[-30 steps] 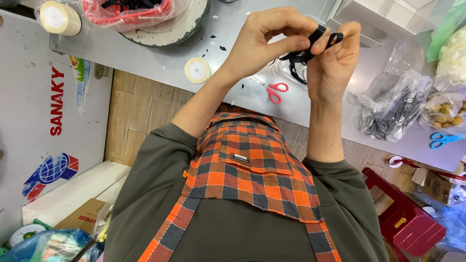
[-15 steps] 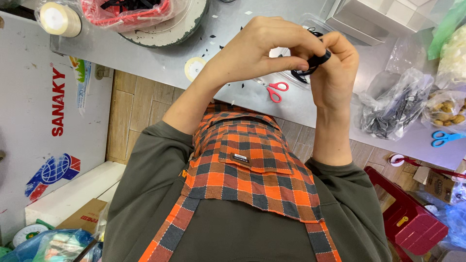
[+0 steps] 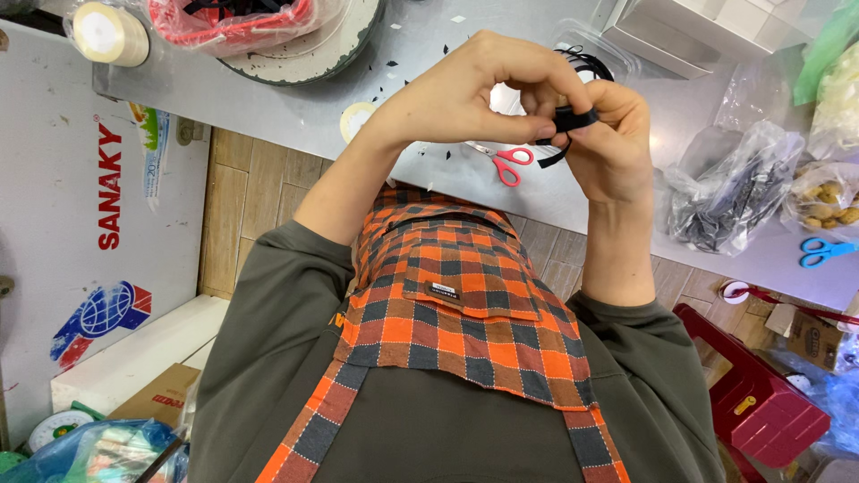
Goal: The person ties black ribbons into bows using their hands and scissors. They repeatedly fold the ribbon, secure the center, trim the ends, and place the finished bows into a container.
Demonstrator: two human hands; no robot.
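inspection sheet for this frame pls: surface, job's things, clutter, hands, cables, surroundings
Surface: grey table, flecked with small black scraps.
Job's things: black ribbon pinched between both hands, a loose end hanging below.
Clutter: red scissors, blue scissors, tape roll, ribbon spool, clear bags, round tray.
Hands: left hand and right hand raised above the table, fingertips closed on the ribbon.
Cables: nothing seen.
Surroundings: white cabinet, wood floor, red stool, cardboard box; orange checked apron worn.
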